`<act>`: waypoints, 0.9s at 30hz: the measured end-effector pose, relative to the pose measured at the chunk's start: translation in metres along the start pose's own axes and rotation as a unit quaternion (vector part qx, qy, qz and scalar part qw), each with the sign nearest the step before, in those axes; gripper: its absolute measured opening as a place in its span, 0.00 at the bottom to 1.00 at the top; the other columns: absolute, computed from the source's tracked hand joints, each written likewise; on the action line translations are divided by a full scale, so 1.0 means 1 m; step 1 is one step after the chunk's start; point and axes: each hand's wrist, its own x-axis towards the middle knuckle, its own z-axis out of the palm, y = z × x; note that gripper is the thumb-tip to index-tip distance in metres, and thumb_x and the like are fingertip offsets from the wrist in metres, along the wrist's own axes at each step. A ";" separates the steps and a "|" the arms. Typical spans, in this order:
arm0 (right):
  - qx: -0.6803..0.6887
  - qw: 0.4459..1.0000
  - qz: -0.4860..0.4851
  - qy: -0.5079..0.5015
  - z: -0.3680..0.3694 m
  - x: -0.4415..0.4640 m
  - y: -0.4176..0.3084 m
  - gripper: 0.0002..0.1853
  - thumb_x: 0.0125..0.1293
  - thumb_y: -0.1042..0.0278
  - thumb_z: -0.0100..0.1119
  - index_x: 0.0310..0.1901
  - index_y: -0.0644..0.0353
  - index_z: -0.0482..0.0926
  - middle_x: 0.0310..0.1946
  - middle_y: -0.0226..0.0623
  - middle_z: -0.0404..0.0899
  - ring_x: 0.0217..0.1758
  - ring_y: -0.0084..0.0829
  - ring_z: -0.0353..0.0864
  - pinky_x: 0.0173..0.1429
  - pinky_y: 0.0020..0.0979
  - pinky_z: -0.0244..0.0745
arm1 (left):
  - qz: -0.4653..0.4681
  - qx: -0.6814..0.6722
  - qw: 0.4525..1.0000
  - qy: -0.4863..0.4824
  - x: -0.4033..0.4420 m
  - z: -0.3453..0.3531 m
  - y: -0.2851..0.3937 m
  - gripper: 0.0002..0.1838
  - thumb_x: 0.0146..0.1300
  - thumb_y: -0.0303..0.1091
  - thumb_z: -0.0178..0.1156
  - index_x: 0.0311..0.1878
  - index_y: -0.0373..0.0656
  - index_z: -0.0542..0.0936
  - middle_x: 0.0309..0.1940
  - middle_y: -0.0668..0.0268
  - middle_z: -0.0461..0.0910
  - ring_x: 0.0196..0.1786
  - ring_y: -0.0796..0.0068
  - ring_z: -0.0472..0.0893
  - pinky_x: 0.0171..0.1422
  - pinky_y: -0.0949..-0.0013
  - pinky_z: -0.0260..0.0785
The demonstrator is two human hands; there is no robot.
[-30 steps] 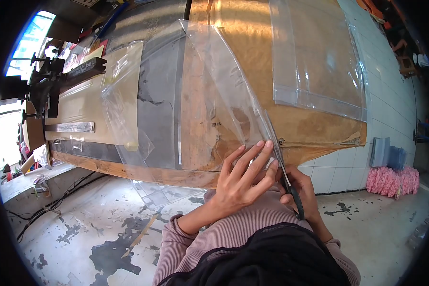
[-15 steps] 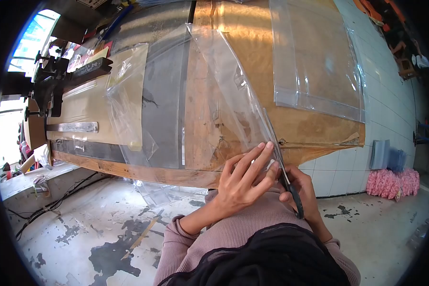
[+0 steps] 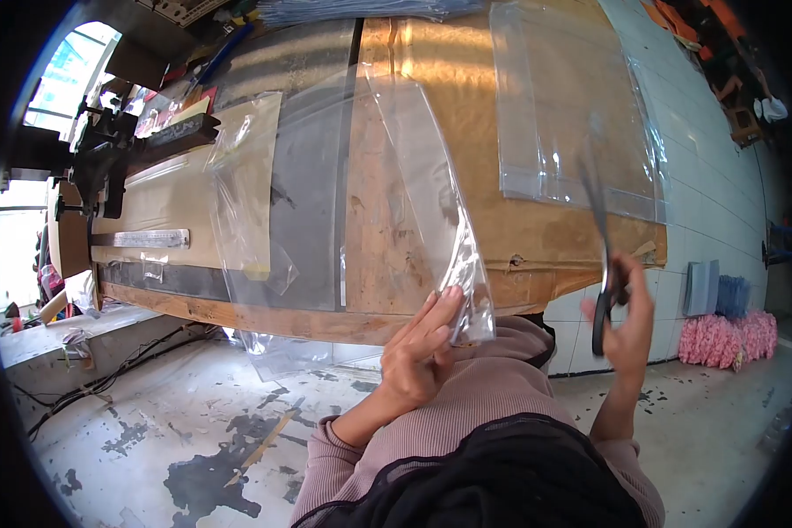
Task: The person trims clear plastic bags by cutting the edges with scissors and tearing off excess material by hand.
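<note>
In my right hand [image 3: 629,317] is a pair of scissors [image 3: 604,264] with dark handles, raised off the table's right front edge. The long blades point up and away and are blurred by motion. My left hand [image 3: 418,356] is closed on the near edge of a clear plastic sheet [image 3: 427,167], fingers on top and thumb tucked beneath. The sheet spreads leftward over the table, and its near right corner hangs over the front edge beside my fingers.
Another clear plastic piece [image 3: 581,189] lies on the brown-covered table [image 3: 581,233] at right. A metal ruler [image 3: 141,238] and a black clamp-like fixture [image 3: 106,158] are at left. Bluish sheets [image 3: 370,9] lie at the far edge. Pink bundles [image 3: 728,341] stand on the floor.
The scissors have moved right, away from the plastic sheet's edge, with my right hand. My left hand has drawn slightly down and left, its fingers closing on the sheet.
</note>
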 end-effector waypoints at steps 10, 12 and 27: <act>-0.415 0.836 -0.317 0.170 0.027 0.041 -0.031 0.22 0.53 0.72 0.65 0.52 0.61 0.74 0.53 0.42 0.70 0.53 0.41 0.73 0.57 0.40 0.68 | 0.021 -0.038 0.999 0.018 -0.039 -0.027 -0.002 0.18 0.65 0.26 0.53 0.54 0.37 0.58 0.41 0.41 0.80 0.42 0.50 0.84 0.44 0.56 0.80; -0.125 0.893 -0.433 -0.018 0.042 0.018 -0.043 0.16 0.56 0.70 0.62 0.48 0.59 0.78 0.52 0.39 0.73 0.55 0.35 0.74 0.55 0.36 0.70 | 0.013 -0.041 0.999 0.014 -0.044 -0.030 -0.001 0.21 0.64 0.28 0.56 0.56 0.39 0.58 0.42 0.43 0.80 0.43 0.51 0.83 0.44 0.56 0.80; -0.031 0.762 -0.643 -0.073 0.095 0.004 -0.038 0.09 0.52 0.72 0.60 0.36 0.59 0.77 0.39 0.34 0.76 0.44 0.29 0.76 0.45 0.31 0.74 | -0.080 0.125 0.986 -0.079 -0.015 -0.032 0.020 0.18 0.62 0.33 0.57 0.52 0.33 0.73 0.51 0.46 0.77 0.52 0.55 0.80 0.60 0.53 0.66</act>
